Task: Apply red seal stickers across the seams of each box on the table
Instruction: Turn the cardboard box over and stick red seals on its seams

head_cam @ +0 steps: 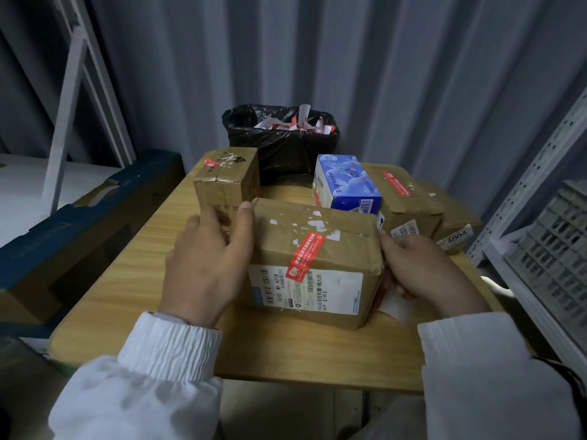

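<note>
A brown cardboard box (317, 249) with a white shipping label sits mid-table. A red seal sticker (304, 257) runs across its top front edge onto the label. My left hand (209, 262) grips the box's left side, thumb on the top corner. My right hand (425, 268) presses its right side; white paper (397, 304) shows under that hand. Behind on the left stands a smaller brown box (227, 179) with a red sticker (211, 163) on top. At the back right lies another brown box (409, 198) with a red sticker (398, 184).
A blue tissue box (346, 182) stands behind the middle box. A black-lined bin (282, 138) holds sticker backing scraps at the table's far edge. A further parcel (457, 230) lies at the far right. Metal shelving (546, 223) stands to the right, a large carton (79, 223) to the left.
</note>
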